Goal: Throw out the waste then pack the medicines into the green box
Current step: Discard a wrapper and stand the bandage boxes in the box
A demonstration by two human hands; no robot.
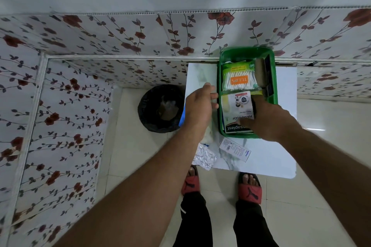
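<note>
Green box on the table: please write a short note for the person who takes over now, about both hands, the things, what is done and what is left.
Left hand: open, holds nothing, beside the left wall of the green box.
Right hand: on the plaster packets in the near compartment; grip unclear.
Done: cotton buds pack is in the far compartment; some waste is in the bin.
Left: white carton and foil strip lie on the table.

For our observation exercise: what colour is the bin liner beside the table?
The bin liner is black; the head view shows it best.
</note>
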